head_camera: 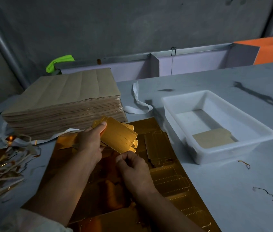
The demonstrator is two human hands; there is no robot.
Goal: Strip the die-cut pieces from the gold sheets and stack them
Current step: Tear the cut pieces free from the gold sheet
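1. My left hand (90, 141): raised over the far end of the gold sheet, grasping a small fan of gold die-cut pieces (119, 137), with my thumb (103, 127) pressed on the top face. The pieces show dotted score lines and small tabs along the right edge.
2. My right hand (132, 166): just near of the fan, above the sheet, with the fingers (125, 159) curled in toward the palm. I cannot tell whether they pinch a scrap.
3. Gold sheet (174, 190): lies flat on the tabletop (224, 190), running from the near edge toward the centre, with die-cut outlines visible along its right side.
4. Loose stripped pieces (157, 148): a low pile resting on the far right part of the sheet, beside the tray.
5. White plastic tray (174, 124): on the tabletop, right of the sheet. Inside, at its near end, is a short stack of pieces (213, 139), dull brown side up.
6. Stack of brown sheets (65, 97): tall, at far left, just beyond my left hand.
7. Scrap trimmings (2, 161): a tangled heap of gold and white strips at the left.
8. White strip (139, 104): curled, between the brown stack and the tray.
9. Thin offcuts (266, 195): scattered on the tabletop at near right.
10. Green tape (58, 61): on the rail at the far left.
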